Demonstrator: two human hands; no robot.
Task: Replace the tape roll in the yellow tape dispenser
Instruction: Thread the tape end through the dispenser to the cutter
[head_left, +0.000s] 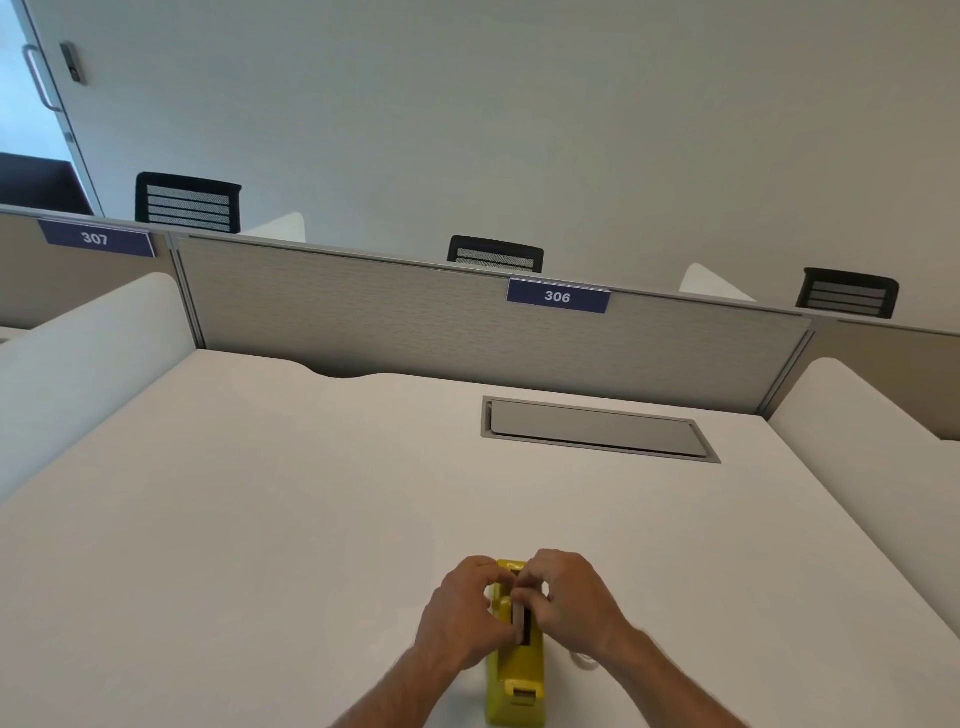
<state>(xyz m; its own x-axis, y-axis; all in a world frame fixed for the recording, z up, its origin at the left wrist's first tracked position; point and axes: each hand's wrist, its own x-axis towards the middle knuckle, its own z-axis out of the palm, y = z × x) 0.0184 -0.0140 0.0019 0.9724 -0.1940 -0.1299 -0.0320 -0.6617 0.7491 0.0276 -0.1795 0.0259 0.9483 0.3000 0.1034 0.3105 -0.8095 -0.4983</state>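
Note:
The yellow tape dispenser (517, 680) stands on the white desk (311, 519) near its front edge, lengthwise away from me. A pale tape roll (519, 616) sits edge-on in the dispenser's slot. My left hand (465, 616) grips the dispenser's left side, thumb against the roll. From the other side, my right hand (576, 603) pinches the top of the roll with its fingertips. A small whitish object (586, 661), partly hidden under my right wrist, lies on the desk beside the dispenser; I cannot tell what it is.
A grey cable hatch (597, 428) is set into the desk at the back right. A grey partition (415, 312) with the label 306 (558, 296) closes the far edge. White side dividers (83, 353) flank the desk. Black chairs (187, 202) stand beyond.

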